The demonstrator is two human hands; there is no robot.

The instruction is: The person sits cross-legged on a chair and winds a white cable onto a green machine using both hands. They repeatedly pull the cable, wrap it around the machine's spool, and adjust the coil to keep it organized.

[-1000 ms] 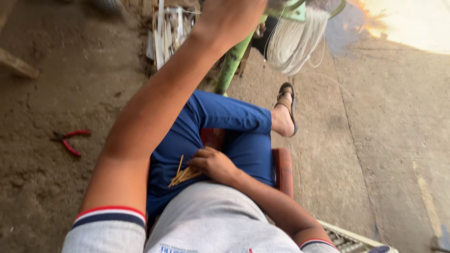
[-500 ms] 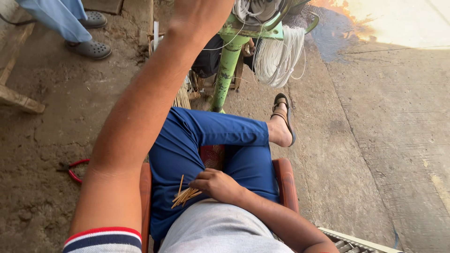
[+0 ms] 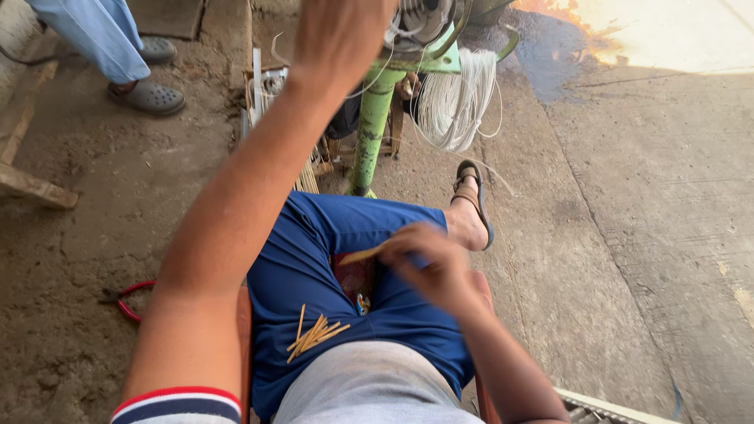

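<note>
My left hand [image 3: 342, 35] is stretched out to the top of a green metal stand [image 3: 371, 129] that carries a motor-like part with white wire loops [image 3: 455, 98]; what its fingers hold there is not clear. Blurred above my lap, my right hand [image 3: 428, 263] pinches a thin wooden stick [image 3: 363, 254]. A small pile of the same sticks [image 3: 312, 336] lies on my blue trousers [image 3: 330, 259]. I sit on a red chair [image 3: 245, 314], one sandalled foot [image 3: 471, 204] stretched forward.
Another person's feet in grey clogs [image 3: 148, 96] stand at the top left on the dirt floor. A red-handled tool [image 3: 129, 298] lies beside my left arm. A wooden plank [image 3: 35, 184] is at the left, and smooth concrete [image 3: 652, 220] lies to the right.
My right hand has risen from the stick pile on my lap with one stick in it. The view has tilted up, so the other person's feet now show.
</note>
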